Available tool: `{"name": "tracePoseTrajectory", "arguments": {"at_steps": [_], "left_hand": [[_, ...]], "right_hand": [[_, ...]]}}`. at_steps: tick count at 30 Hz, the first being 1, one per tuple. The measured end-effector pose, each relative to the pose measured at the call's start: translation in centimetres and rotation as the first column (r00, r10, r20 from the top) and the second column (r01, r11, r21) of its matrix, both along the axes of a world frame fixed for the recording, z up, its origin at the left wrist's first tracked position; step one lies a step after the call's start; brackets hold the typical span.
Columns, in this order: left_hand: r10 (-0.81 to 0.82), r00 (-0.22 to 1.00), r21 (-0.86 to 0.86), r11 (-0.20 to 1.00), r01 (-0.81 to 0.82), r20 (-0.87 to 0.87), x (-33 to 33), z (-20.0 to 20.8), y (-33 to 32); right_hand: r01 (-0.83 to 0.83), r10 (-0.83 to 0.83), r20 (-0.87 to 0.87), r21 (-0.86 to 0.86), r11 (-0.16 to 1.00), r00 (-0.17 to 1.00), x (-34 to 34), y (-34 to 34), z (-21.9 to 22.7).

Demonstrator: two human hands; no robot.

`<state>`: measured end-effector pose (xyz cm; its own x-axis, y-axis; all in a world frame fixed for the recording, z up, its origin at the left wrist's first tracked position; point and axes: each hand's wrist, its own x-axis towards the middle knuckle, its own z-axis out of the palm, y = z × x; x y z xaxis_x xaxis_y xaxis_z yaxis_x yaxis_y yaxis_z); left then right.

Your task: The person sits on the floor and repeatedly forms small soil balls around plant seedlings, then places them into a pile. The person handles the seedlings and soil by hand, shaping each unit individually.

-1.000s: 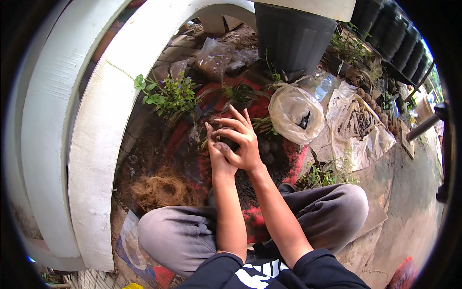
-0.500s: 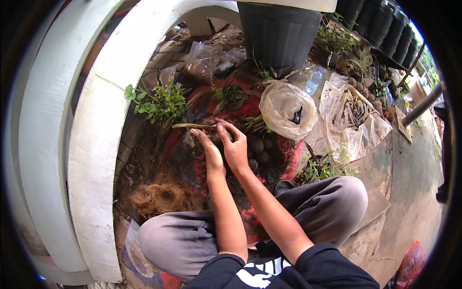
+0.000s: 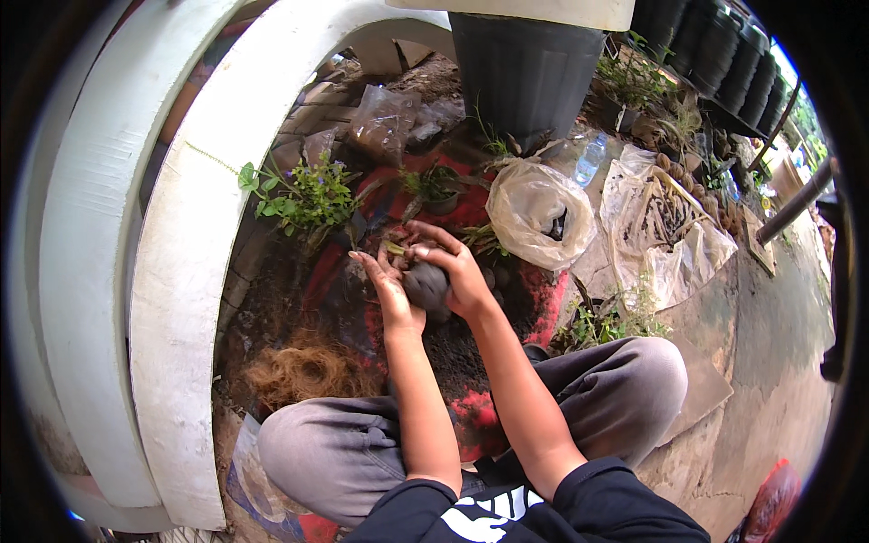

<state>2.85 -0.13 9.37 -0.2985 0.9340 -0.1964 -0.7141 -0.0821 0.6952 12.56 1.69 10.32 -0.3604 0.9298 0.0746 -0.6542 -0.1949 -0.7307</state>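
Note:
Between my two hands sits a dark, rounded ball of soil [image 3: 425,286], smooth on the side that shows. My left hand [image 3: 391,291] cups it from the left, with soil smudges on the fingers. From the other side my right hand [image 3: 463,268] curves over the ball, its fingertips near a pale green stem [image 3: 393,247] at the top. The fingers hide where the stem meets the ball. Loose dark soil [image 3: 457,357] lies beneath on a red sheet [image 3: 472,412], and more soil balls are partly hidden behind my right wrist.
A clump of brown fibre [image 3: 303,371] lies left. Beyond my hands stand a flowering plant [image 3: 312,201], a small potted plant [image 3: 440,185], an open plastic bag [image 3: 507,213] and a large black pot [image 3: 525,77]. A plastic bottle [image 3: 590,159] and a spread plastic sheet [image 3: 634,262] lie right.
The long pale stem that pointed left now shows only as a short end between my fingers. My hands have turned and parted somewhat, bringing the dark ball into sight.

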Motion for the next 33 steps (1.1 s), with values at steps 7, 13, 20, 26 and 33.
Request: {"name": "tracePoseTrajectory", "arguments": {"at_steps": [7,13,20,26,33], "left_hand": [[0.277,0.961,-0.115,0.955,-0.273,0.021,-1.7,0.1,-0.9],[0.39,0.905,-0.148,0.918,-0.368,0.168,-1.4,-0.2,-0.4],[0.127,0.984,-0.153,0.982,-0.108,0.125,-0.3,0.3,-0.1],[-0.178,0.915,0.151,0.98,0.131,0.362,-1.8,-1.8,-0.6],[0.02,0.941,-0.062,0.998,0.001,0.338,-1.4,-1.9,-0.7]], "right_hand": [[-0.157,-0.011,0.355,0.439,0.884,0.935,-1.3,-1.4,0.3],[0.05,-0.209,0.356,0.406,0.913,0.911,-2.1,-1.2,0.2],[0.177,-0.353,0.338,0.453,0.874,0.872,-1.7,-0.8,0.7],[0.086,-0.532,0.426,0.716,0.692,0.732,-2.5,-1.6,0.2],[0.13,-0.533,0.444,0.668,0.733,0.72,-2.8,-1.3,0.1]]}}
